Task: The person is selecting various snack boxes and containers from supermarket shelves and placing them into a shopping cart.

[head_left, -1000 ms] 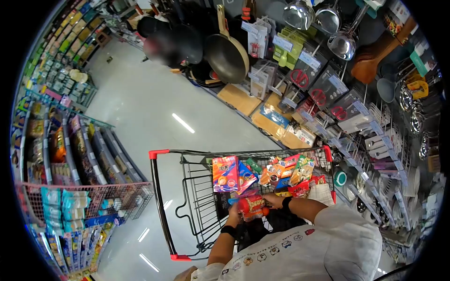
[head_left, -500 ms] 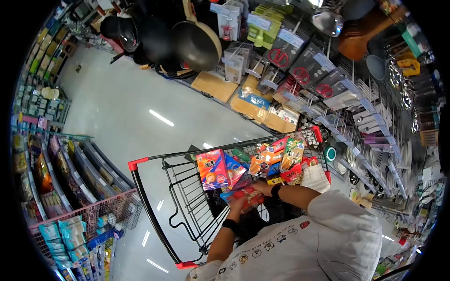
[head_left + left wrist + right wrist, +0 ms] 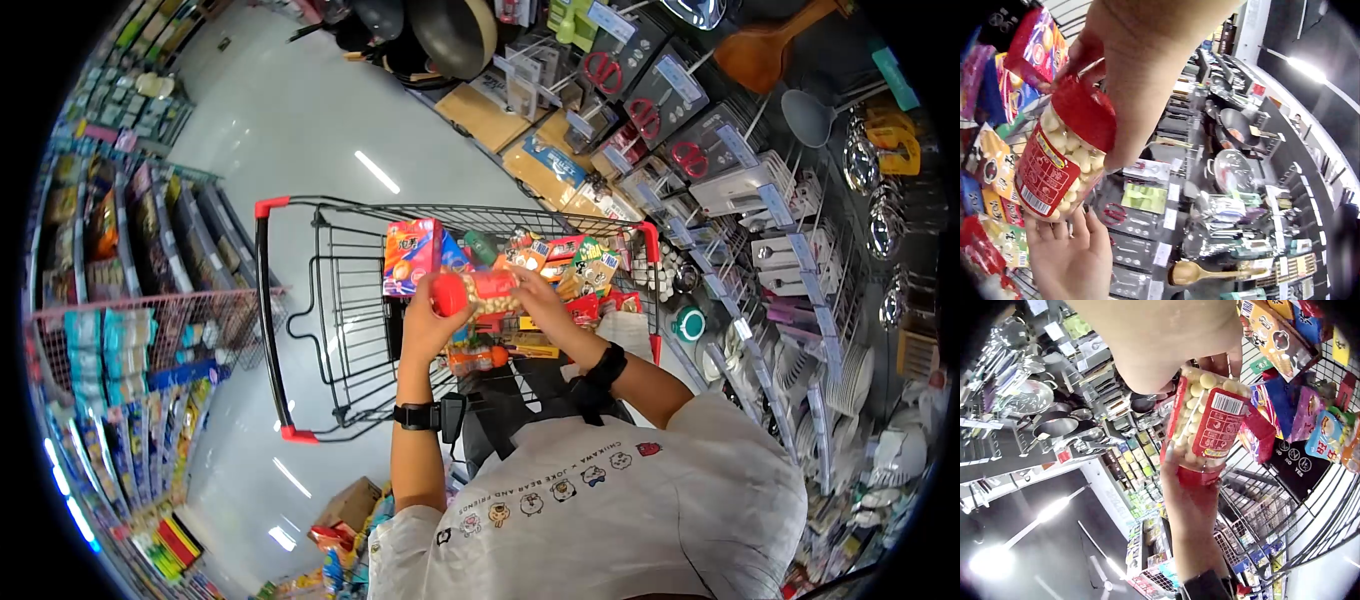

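Both hands hold a clear plastic jar [image 3: 492, 291] of small round cream-coloured balls, raised over the shopping cart [image 3: 335, 300]. It has a red lid [image 3: 1082, 112] and a red label with a barcode, which faces the wrist cameras. My left hand [image 3: 428, 325] grips the lid end, its thumb along the jar's side. At the base end my right hand [image 3: 540, 303] has its fingers against the jar. In the cart lie a red-and-blue snack box [image 3: 411, 258], orange snack packs [image 3: 528, 252] and a pack with an orange cap [image 3: 478, 358].
Kitchenware hangs along the right: red-handled scissors [image 3: 645, 118], a wooden spatula [image 3: 765, 58] and a frying pan [image 3: 455, 35]. Cardboard boxes [image 3: 545, 160] stand on the floor below. Snack shelves [image 3: 130, 230] and a pink wire basket [image 3: 150, 305] line the left.
The hands have lifted the jar from low in the cart, near the body, to up over the snack packs. It now lies level with its lid to the left. The head view has shifted.
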